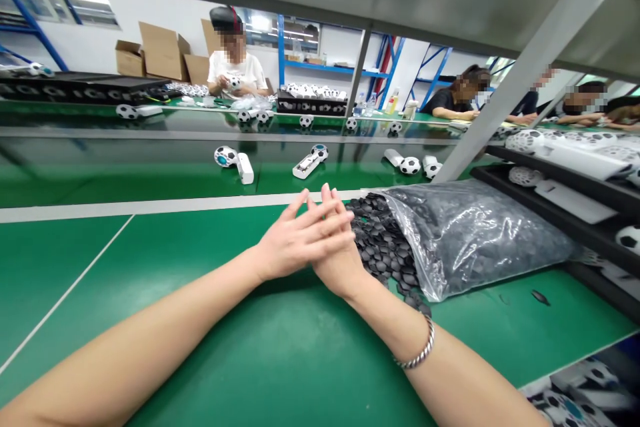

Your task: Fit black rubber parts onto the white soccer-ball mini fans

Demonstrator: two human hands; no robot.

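My left hand (295, 239) lies across my right hand (341, 271), its fingers stretched out over the other's palm and fingers. Part of the right hand is hidden behind it, though the right fingertips show pointing up and forward. I see nothing held in either hand. Just right of them, a heap of small flat black pieces (385, 243) spills from a clear plastic bag (480, 240) lying on its side. A twisted silver bracelet (421, 349) circles my right wrist. Both forearms reach over the green table (280, 360).
Beyond the white strip, white handled units with football-patterned heads (311, 161) lie on the green belt (125, 180). Stacked black trays (565, 203) of such units stand at right. A slanted metal post (525, 80) rises there. Across the line, a person (237, 70) handles a football-patterned piece.
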